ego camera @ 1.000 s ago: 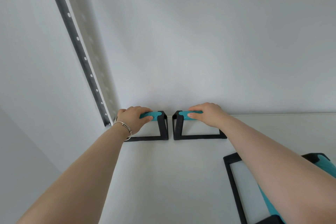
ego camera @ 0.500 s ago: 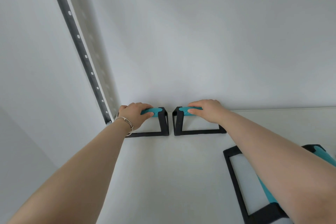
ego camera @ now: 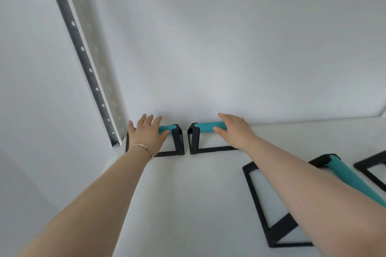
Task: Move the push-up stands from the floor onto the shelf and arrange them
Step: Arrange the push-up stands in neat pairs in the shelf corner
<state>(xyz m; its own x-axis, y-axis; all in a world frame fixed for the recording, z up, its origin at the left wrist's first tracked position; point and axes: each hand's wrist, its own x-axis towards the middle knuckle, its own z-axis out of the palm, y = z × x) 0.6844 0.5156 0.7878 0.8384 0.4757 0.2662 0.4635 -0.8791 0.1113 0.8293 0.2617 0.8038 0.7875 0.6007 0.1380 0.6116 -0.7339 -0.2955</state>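
Now two black-framed push-up stands with teal foam grips (ego camera: 211, 127) sit side by side at the back of the white shelf (ego camera: 188, 194); our left hand (ego camera: 146, 133) and right hand (ego camera: 234, 129) rest spread, unclenched, fingers loose over the grips.

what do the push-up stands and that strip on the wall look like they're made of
Stand frames: matte black, flat-sided bars, likely painted metal or hard plastic.
Grips: teal, ribbed, dull; probably foam or rubber.
Wall strip: grey, punched with holes, slight sheen; looks like metal.
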